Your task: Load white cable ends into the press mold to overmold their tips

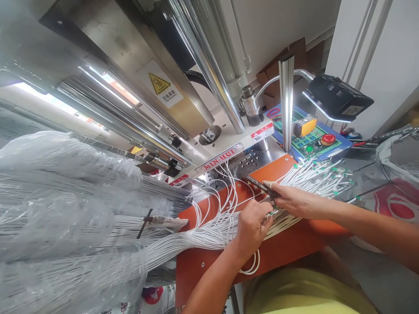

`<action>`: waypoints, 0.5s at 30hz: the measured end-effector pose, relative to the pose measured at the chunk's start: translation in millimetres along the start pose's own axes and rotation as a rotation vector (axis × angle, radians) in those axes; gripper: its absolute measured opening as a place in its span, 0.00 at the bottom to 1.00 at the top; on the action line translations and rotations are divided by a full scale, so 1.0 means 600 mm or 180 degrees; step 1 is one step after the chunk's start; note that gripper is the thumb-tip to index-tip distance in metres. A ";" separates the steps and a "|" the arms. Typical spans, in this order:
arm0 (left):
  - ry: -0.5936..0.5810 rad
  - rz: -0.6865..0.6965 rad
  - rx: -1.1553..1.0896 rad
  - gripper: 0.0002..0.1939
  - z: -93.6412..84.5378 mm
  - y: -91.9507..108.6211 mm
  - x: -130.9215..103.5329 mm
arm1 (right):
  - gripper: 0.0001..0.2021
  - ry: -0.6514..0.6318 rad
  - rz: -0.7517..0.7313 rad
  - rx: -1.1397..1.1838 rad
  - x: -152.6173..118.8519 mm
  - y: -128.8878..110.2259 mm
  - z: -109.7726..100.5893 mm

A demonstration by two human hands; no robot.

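Observation:
Over the orange work plate (212,257), both my hands meet close together. My left hand (251,224) is closed, pinching a white cable end; a small green part shows at its fingertips. My right hand (296,200) is closed round a long, narrow dark metal tool (260,185), whose exact kind I cannot make out. The tool points up and left toward the machine. Beneath the hands runs a thick bundle of white cables (209,237). Their far ends (324,174), with small green and metal parts, fan out to the right.
A moulding machine (219,159) with steel columns stands directly ahead. Right of it are a control panel (327,150) with a red button and a black lamp (342,98). Plastic-wrapped cable bundles (65,209) fill the left. A clamp (163,221) sits at the plate's left edge.

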State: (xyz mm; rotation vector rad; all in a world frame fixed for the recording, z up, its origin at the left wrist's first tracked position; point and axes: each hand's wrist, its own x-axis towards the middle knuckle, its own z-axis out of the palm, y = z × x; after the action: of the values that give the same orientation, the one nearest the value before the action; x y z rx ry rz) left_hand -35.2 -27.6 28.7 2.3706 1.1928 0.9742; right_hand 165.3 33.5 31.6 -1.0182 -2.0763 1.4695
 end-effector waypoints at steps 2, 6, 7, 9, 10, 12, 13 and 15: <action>-0.0003 -0.0048 -0.0018 0.11 0.000 0.001 0.001 | 0.12 0.0007 0.0004 -0.0033 0.002 0.000 0.002; 0.0108 -0.0176 -0.0066 0.10 0.002 0.003 0.005 | 0.15 -0.0067 0.0035 -0.0150 0.002 0.001 0.004; 0.0142 -0.0263 -0.0090 0.09 0.003 0.003 0.005 | 0.17 -0.0108 0.0038 -0.0174 0.002 0.001 0.003; 0.0167 -0.0501 -0.0170 0.07 0.005 0.002 0.006 | 0.19 -0.0181 0.0013 -0.0174 0.001 0.000 -0.001; 0.0162 -0.0632 -0.0222 0.06 0.006 0.001 0.006 | 0.21 -0.0194 -0.0010 -0.0152 0.000 -0.001 -0.004; 0.0144 -0.0851 -0.0330 0.06 0.008 -0.001 0.007 | 0.24 -0.0200 -0.0053 -0.0081 0.000 -0.003 -0.012; 0.0143 -0.0929 -0.0379 0.05 0.009 -0.002 0.007 | 0.26 -0.0252 -0.0064 -0.0057 0.000 -0.004 -0.015; 0.0157 -0.1080 -0.0449 0.05 0.010 -0.003 0.009 | 0.28 -0.0424 -0.0030 -0.0047 0.002 -0.006 -0.020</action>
State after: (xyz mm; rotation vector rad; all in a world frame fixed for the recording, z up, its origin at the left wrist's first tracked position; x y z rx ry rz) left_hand -29.8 -22.1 26.2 1.9628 1.4342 0.9690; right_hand 171.3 41.4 39.2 -0.9377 -2.1834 1.5582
